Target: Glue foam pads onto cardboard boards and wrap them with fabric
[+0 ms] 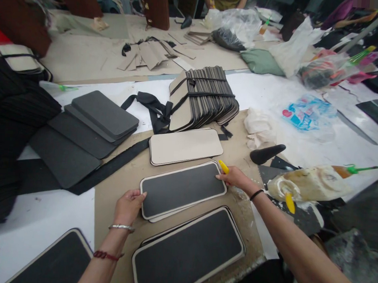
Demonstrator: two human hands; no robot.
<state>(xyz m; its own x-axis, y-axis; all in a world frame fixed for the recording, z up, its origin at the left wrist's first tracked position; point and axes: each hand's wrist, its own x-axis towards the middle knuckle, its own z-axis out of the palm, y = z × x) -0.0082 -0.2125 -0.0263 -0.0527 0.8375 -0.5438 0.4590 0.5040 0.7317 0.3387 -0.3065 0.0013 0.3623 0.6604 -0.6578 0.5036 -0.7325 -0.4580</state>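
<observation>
Lying nearest, at six o'clock on the tabletop, is another black panel. Just beyond it sits the dark rounded panel with a pale border, stacked on a pale piece. The left hand presses its nine o'clock end, fingers loosely curled. The right hand touches its three o'clock corner, grip closed around a yellow tool. At twelve o'clock rests a beige panel.

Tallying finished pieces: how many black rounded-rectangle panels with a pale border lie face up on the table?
3: one black pale-bordered panel between the left hand and right hand, one nearer the camera, one at bottom left, partly cropped. Others may lie stacked underneath.
</observation>
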